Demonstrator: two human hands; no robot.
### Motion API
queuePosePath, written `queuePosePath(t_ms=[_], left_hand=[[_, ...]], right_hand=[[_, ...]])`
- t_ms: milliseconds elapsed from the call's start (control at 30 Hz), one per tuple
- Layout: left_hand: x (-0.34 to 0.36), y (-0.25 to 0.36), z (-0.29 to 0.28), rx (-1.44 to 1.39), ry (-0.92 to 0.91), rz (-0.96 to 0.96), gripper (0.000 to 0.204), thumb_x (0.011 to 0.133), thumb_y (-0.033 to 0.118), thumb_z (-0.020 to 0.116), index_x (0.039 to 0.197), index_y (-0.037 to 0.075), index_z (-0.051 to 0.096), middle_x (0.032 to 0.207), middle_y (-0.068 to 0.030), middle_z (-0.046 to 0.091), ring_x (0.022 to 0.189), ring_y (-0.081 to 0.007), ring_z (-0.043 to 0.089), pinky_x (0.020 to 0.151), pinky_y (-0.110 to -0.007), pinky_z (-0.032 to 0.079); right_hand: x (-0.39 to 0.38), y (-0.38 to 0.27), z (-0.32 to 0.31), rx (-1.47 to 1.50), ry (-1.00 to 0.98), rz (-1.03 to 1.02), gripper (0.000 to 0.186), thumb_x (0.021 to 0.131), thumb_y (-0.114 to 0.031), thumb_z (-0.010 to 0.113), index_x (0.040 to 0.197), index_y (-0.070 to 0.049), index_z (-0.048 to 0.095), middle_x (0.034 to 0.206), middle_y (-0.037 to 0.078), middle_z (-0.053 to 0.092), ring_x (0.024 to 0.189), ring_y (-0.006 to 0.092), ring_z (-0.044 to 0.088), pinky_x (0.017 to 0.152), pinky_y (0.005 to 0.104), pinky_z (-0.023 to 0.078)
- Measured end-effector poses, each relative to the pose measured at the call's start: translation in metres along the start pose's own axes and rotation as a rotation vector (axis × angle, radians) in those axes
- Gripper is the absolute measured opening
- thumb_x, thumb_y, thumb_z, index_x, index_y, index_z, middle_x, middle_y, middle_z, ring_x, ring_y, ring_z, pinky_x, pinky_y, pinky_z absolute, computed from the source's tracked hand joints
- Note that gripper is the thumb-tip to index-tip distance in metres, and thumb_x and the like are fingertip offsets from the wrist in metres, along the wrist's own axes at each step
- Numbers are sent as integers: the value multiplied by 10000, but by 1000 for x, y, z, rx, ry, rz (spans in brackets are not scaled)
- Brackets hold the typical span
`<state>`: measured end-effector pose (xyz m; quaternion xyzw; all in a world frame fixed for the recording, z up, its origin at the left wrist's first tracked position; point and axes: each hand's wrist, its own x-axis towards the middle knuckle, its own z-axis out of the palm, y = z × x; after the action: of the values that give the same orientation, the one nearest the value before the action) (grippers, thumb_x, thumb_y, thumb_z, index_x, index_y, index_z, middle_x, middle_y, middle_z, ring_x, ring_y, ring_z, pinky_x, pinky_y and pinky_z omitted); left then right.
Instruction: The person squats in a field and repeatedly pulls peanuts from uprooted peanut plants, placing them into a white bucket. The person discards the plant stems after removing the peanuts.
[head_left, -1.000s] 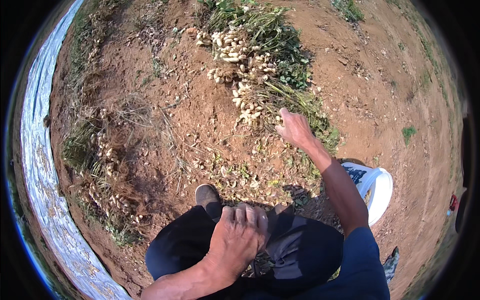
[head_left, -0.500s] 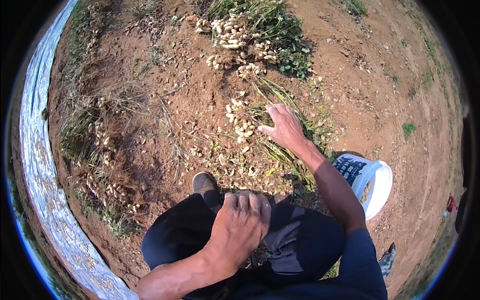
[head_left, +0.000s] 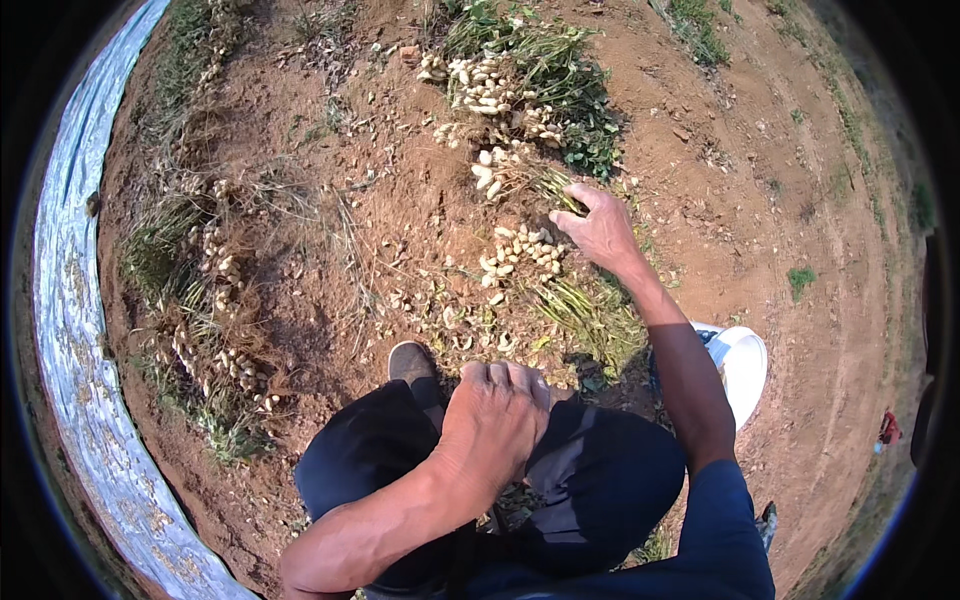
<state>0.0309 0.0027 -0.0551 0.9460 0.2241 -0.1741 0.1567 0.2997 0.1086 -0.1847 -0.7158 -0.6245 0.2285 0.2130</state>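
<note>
While the right hand reaches far forward with its fingers loosely spread, it touches the green stems of an uprooted peanut plant lying on the reddish-brown dry soil, pale pods bunched at its root end just left of the palm. A second small cluster of pale peanut pods lies just near of the hand. The left hand rests flat, fingers together, on the knee of the dark trousers, holding nothing. A white plastic bucket stands to the right, beside the outstretched forearm. To do this well, I judge the grip should close low on the stems, close to the pods, so the whole bunch lifts together without shedding nuts.
</note>
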Motion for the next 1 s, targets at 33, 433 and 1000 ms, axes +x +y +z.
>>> queuePosePath(t_ms=[33,433,1000], left_hand=[[0,1,1,9,17,-5,401,880,172,586,1242,0,611,990,-89,627,966,-223,610,810,-362,452],[0,-10,5,-44,78,-99,378,942,155,545,1289,17,600,1061,-124,677,1019,-262,668,847,-395,489],[4,-57,-33,-1763,1014,-392,427,979,407,693,961,-17,655,918,-95,675,831,-166,617,750,-330,500]], right_hand=[[-3,-5,-8,25,59,-20,499,861,-342,775,1214,2,698,1123,207,745,995,324,720,907,440,551],[-24,-86,-58,698,-43,215,741,860,-313,829,1378,129,537,1267,189,662,1168,242,610,1067,367,441],[-130,-202,-44,253,14,-325,287,834,-123,730,986,77,590,956,274,639,890,440,646,787,510,505]])
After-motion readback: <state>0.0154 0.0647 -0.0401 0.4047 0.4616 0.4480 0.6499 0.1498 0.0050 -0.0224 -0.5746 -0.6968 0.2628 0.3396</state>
